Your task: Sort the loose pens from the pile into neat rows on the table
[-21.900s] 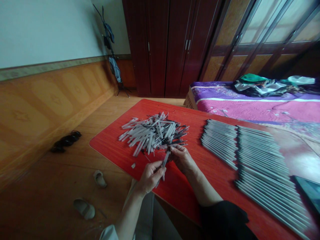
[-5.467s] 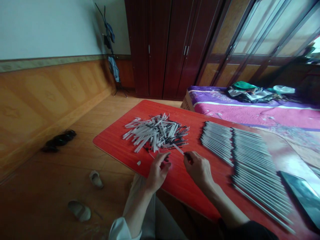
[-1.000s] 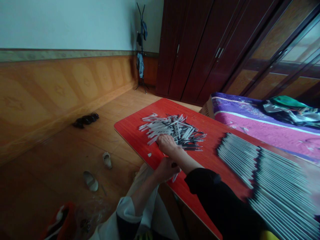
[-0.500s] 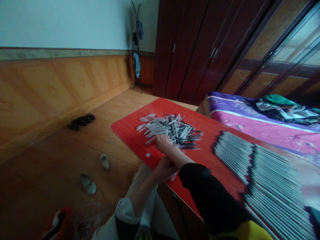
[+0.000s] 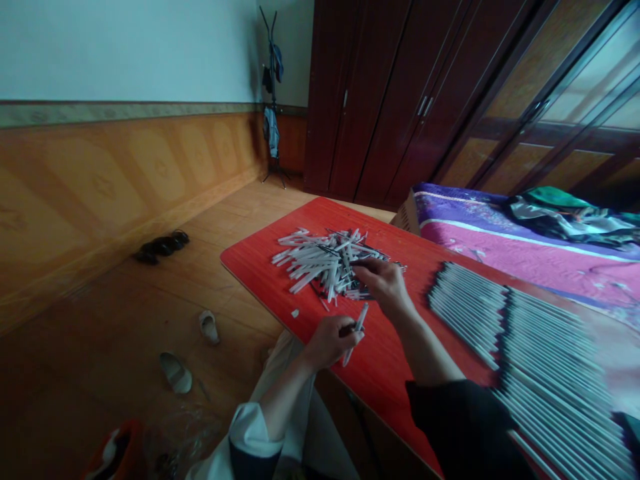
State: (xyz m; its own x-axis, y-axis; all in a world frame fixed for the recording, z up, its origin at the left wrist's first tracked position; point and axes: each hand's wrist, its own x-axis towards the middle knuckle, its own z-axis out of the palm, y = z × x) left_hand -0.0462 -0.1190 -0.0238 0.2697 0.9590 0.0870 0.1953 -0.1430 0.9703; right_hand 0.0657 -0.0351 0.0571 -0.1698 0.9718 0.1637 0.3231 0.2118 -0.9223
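On the red table (image 5: 260,267) lies a loose heap of white pen barrels and black refills (image 5: 320,263). My left hand (image 5: 330,340) is closed around one white pen barrel (image 5: 356,325), held just above the table's near edge. My right hand (image 5: 383,280) rests on the right side of the heap, its fingers curled down onto the black refills; what they pinch is hidden.
Rows of finished pens (image 5: 525,347) are laid side by side on the right of the table. A bed with a purple cover (image 5: 500,233) stands behind. Slippers (image 5: 175,370) and dark shoes (image 5: 160,245) lie on the wooden floor at left. A small white scrap (image 5: 295,313) lies near the table edge.
My right hand has moved from the left part of the heap to its right side. My left hand has come out from under the right arm, still holding the white barrel.
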